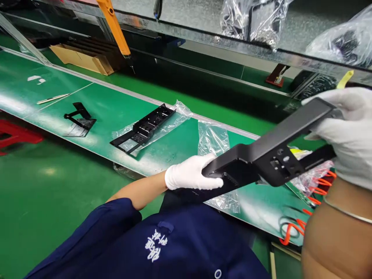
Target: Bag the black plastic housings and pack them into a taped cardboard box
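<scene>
I hold a long black plastic bracket (270,151) slantwise over the green conveyor belt (110,112). My left hand (193,173), in a white glove, grips its lower end, fingers curled under the edge. My right hand (345,131), also gloved, is closed around its upper end at the right of the view. A clear plastic bag (213,139) lies flat on the belt just beyond my left hand.
Another black bracket (143,128) rests on a bag mid-belt, and a smaller black part (79,118) lies further left. A cardboard box (83,58) stands behind. An orange tool (114,27) hangs overhead. An orange coiled hose (302,221) lies at the right.
</scene>
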### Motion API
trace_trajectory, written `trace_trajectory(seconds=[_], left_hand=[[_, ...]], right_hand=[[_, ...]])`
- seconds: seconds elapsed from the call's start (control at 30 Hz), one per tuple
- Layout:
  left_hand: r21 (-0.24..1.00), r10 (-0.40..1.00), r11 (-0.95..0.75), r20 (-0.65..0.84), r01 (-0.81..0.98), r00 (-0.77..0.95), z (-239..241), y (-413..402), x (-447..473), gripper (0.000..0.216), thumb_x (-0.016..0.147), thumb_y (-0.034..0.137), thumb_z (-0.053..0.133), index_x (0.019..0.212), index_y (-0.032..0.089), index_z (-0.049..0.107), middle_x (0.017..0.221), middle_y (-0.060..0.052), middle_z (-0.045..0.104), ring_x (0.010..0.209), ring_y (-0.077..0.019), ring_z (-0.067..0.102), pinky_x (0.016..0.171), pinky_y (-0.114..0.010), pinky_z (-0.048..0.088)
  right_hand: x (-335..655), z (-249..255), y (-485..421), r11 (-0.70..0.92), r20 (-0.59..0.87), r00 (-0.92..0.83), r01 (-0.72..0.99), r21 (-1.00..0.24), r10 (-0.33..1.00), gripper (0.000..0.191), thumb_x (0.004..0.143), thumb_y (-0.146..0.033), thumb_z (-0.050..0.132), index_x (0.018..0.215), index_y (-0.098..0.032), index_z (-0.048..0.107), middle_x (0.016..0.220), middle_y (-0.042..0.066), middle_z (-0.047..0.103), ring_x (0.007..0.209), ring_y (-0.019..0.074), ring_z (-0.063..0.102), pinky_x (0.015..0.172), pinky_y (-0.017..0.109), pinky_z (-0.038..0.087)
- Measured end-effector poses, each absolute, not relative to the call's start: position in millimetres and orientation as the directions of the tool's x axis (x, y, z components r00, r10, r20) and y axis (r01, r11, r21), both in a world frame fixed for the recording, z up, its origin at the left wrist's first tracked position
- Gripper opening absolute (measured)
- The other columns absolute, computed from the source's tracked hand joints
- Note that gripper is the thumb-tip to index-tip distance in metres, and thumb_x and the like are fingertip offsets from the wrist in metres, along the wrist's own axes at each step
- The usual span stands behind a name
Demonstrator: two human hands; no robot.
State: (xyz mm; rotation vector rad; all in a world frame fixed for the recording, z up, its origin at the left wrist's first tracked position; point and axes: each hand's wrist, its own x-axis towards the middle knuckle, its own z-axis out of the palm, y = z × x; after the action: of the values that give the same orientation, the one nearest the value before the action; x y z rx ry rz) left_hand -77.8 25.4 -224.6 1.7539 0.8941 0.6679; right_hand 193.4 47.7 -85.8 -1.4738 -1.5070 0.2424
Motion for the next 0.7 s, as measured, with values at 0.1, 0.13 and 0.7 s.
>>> trace_trajectory(seconds=[0.1,0.13,0.7], left_hand=[[0.957,0.915,-0.152,0.042,0.246,0.401,-225,29,-81,0.032,0.073,0.042,0.080,0.078,0.020,0.058,0.069,0.004,0.057,0.062,-0.0122,0.051,0.057,-0.024,0.043],[0.978,0.945,-0.130,0.072,0.164,0.320,-227,34,-80,0.032,0.075,0.042,0.080,0.080,0.019,0.059,0.073,0.003,0.061,0.065,-0.0129,0.055,0.059,-0.025,0.046],[0.823,0.925,-0.266,0.070,-0.503,-0.374,-247,47,-28,0.038,0.081,0.053,0.079,0.105,0.026,0.067,0.113,-0.004,0.075,0.098,-0.0215,0.075,0.082,-0.031,0.062]], right_hand=[[185,-92,56,0.411,0.471,-0.002,0.491,-0.768,0.882,0.035,0.084,-0.029,0.058,0.115,-0.026,0.073,0.130,-0.007,0.067,0.130,0.0208,0.055,0.090,0.050,0.040],[180,-99,53,0.452,0.501,0.008,0.422,-0.786,0.865,0.035,0.085,-0.029,0.059,0.117,-0.030,0.072,0.139,-0.009,0.062,0.139,0.0227,0.048,0.094,0.050,0.040],[100,-280,20,0.395,0.463,-0.121,0.730,-0.558,0.878,0.067,0.105,-0.053,0.035,0.160,-0.015,0.030,0.141,0.019,0.056,0.130,0.0266,0.058,0.109,0.051,0.052]])
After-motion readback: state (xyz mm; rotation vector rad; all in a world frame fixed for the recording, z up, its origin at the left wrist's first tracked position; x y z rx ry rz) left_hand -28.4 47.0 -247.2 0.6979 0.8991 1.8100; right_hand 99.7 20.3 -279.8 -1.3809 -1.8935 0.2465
